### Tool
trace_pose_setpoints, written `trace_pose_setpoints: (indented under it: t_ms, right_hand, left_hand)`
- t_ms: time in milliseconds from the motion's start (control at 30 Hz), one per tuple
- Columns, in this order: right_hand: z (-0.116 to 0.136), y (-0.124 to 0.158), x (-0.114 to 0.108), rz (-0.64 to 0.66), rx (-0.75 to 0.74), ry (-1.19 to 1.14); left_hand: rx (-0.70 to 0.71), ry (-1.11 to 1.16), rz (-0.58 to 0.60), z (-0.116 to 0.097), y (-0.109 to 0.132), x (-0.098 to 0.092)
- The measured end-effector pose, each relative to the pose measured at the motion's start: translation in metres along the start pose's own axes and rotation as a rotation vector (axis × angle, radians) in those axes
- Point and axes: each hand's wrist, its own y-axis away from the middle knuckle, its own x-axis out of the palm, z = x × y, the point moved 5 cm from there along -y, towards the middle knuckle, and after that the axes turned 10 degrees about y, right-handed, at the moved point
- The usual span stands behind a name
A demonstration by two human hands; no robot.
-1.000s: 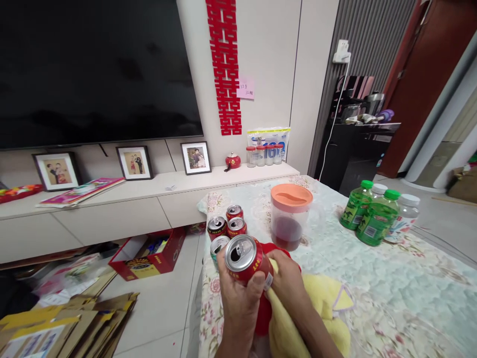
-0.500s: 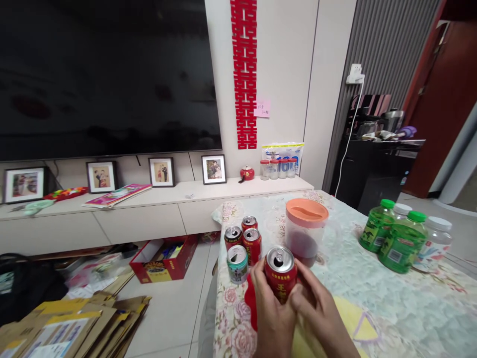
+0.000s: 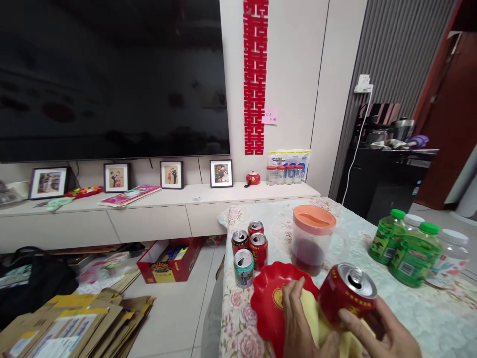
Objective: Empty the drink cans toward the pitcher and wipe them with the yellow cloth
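My right hand (image 3: 387, 330) is closed round an opened red drink can (image 3: 346, 296), which it holds tilted above the table's near edge. Beside it, my left hand (image 3: 298, 318) grips a yellow cloth (image 3: 316, 323) that lies partly over a red scalloped plate (image 3: 270, 298). Just beyond the plate stand three red cans (image 3: 253, 243) and a green-and-white can (image 3: 243, 267), all opened. A clear pitcher with an orange lid (image 3: 313, 238), dark liquid at its bottom, stands behind the plate.
The table has a floral cloth (image 3: 428, 308). Two green bottles (image 3: 406, 248) and clear jars (image 3: 450, 251) stand at its right. On the floor to the left lie a red box (image 3: 169, 258) and stacked cardboard (image 3: 74, 323). A low cabinet (image 3: 149, 214) with photo frames runs under a big TV.
The red can went from both hands in front of me to my right hand alone, moved right and tilted. My left hand dropped onto the yellow cloth, and the red plate came into view.
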Motion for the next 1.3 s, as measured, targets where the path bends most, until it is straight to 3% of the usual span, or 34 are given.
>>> trace_pose_setpoints:
  t_ms: [67,167,267,367,533,600,767,1000,1300]
  right_hand:
    - [-0.011,-0.006,-0.015,-0.099,0.070,0.012]
    - [-0.030,-0.016,-0.035,-0.213,0.101,0.017]
    - [-0.051,-0.028,-0.055,-0.309,0.105,0.083]
    - [-0.069,-0.037,-0.079,-0.398,0.127,0.140]
    - [-0.089,-0.054,-0.119,-0.547,0.151,0.253]
    - [-0.097,-0.063,-0.135,-0.597,0.142,0.299]
    - [-0.126,-0.089,-0.168,-0.661,0.146,0.415]
    - [-0.159,-0.122,-0.191,-0.653,0.161,0.525]
    - [-0.175,-0.145,-0.202,-0.701,0.121,0.600]
  left_hand:
    - [-0.015,-0.084,0.042,-0.002,0.002,-0.002]
    - [0.012,-0.153,0.218,-0.011,0.000,-0.004]
    - [0.070,-0.193,0.202,-0.016,-0.008,-0.014]
    - [0.090,-0.245,0.348,-0.013,-0.011,-0.011]
    - [0.139,-0.297,0.292,-0.008,-0.011,-0.016]
    - [0.161,-0.337,0.375,-0.003,-0.011,-0.015]
    - [0.208,-0.392,0.416,0.005,-0.014,-0.021]
    - [0.243,-0.428,0.428,0.006,-0.013,-0.023]
    - [0.231,-0.427,0.428,0.004,-0.014,-0.025]
